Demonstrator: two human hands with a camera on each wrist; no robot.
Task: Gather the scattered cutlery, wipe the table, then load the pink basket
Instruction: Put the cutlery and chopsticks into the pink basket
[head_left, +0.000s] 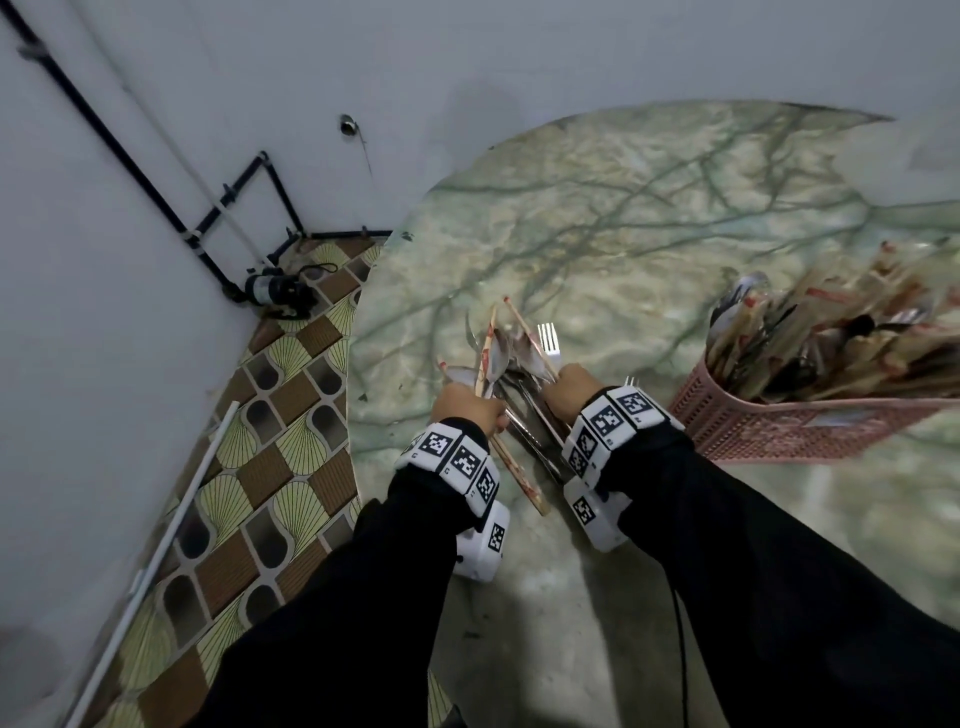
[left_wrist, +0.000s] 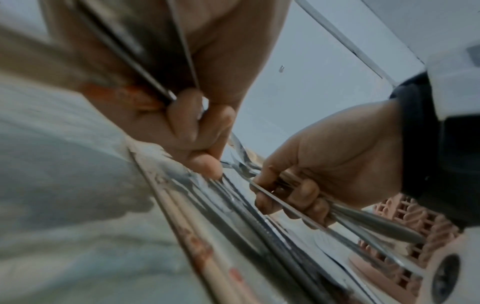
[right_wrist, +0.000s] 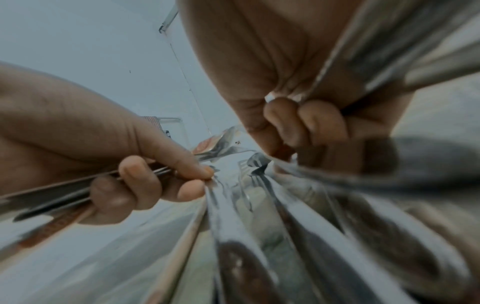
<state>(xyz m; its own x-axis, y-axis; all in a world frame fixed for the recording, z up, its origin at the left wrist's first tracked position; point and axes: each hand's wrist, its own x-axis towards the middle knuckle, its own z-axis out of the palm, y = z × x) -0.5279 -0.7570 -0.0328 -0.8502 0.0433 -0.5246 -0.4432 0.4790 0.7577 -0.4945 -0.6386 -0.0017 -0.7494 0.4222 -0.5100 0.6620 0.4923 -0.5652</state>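
Marble-look green desk (head_left: 649, 218) pushed up against a pale wall, patterned tile floor (head_left: 291, 426) off to the left. Bundle of cutlery (head_left: 511, 364) held up just above the desk near its left edge: spoons, a fork (head_left: 549, 338) poking out the far end, plus a few wooden chopsticks (head_left: 519, 480) with red marks sticking out toward the camera. Left hand (head_left: 465, 408) wrapped round the left part of the bundle, fingers (right_wrist: 135, 185) clenched on metal handles and a chopstick. Right hand (head_left: 571, 392) wrapped round the right part, fingers (left_wrist: 293, 197) curled tight on a bunch of metal handles. Both hands close together, nearly touching through the bundle. Black sleeves, white marker bands with black square patterns on both wrists. Pink basket (head_left: 769, 421) just beside the right wrist, sitting on the desk, already stuffed with upright chopsticks and spoons. Further out: black pipes (head_left: 130, 156) running down the wall to a small pump-looking thing (head_left: 275, 288) in the floor corner, white rod (head_left: 156, 545) leaning along the left wall. Wrist views pretty blurry up close.
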